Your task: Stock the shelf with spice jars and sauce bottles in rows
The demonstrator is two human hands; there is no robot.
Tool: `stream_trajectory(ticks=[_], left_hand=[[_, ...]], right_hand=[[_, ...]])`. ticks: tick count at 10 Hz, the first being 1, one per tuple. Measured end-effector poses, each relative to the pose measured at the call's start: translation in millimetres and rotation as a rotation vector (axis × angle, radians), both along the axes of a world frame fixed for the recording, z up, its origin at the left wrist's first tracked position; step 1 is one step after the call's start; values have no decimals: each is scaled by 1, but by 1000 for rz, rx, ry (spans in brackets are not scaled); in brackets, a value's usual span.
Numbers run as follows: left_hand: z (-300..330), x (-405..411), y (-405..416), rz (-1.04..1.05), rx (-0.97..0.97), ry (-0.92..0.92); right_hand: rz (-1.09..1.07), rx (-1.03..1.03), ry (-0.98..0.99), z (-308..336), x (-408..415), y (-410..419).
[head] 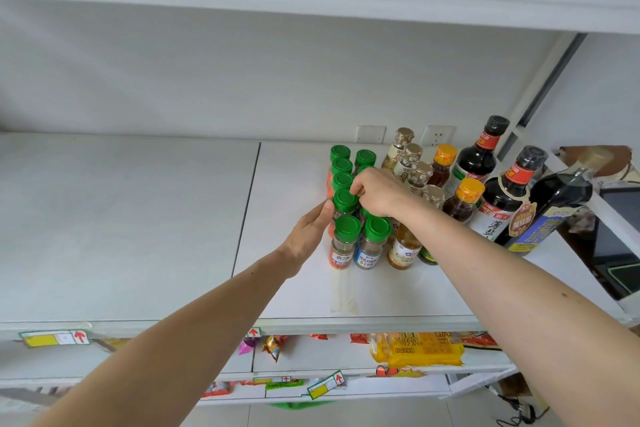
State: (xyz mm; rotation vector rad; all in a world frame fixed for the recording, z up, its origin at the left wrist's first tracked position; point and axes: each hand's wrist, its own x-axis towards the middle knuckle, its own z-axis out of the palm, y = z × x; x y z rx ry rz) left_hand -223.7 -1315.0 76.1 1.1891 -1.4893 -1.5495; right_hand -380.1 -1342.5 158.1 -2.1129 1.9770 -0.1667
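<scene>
Two rows of green-capped spice jars run front to back on the right-hand half of the white shelf (pixel 298 288), starting a little back from its front edge and reaching almost to the back wall; just beside them, toward the shelf's right end, stand the tall dark sauce bottles (pixel 479 156), then the orange-capped bottles (pixel 464 199), then the small gold-topped ones (pixel 412 158); a lower shelf (pixel 311 359) under the front edge holds snack packets.

The step in hand looks like squaring up the jar rows; the left hand (pixel 308 236) has its fingers straight and lies flat against the left flank of the left row, touching the second jar from the front (pixel 344 203); the right hand (pixel 375 194) reaches over from the bottle side with its fingers curled down onto the green caps in mid-row, though which jar it actually pinches is hidden beneath the knuckles.

To do it well, I would judge, keep the flat hand low on the jar bodies as a fence and press evenly, since a shove at cap height could tip these narrow jars; let the upper hand steady the caps while nudging toward the fence; watch the right forearm, which passes close above the amber bottle (pixel 403 248) at the front, so nothing topples sideways.
</scene>
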Motion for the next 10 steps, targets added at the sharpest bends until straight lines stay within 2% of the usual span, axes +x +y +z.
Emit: stream_trajectory(ticks=[7, 9, 10], left_hand=[[9, 0, 17, 2, -11, 12], [9, 5, 20, 52, 10, 7], [1, 11, 21, 108, 18, 1]], right_hand=[[23, 25, 81, 0, 8, 9], [24, -19, 105, 6, 10, 20], [15, -85, 46, 8, 6, 28]])
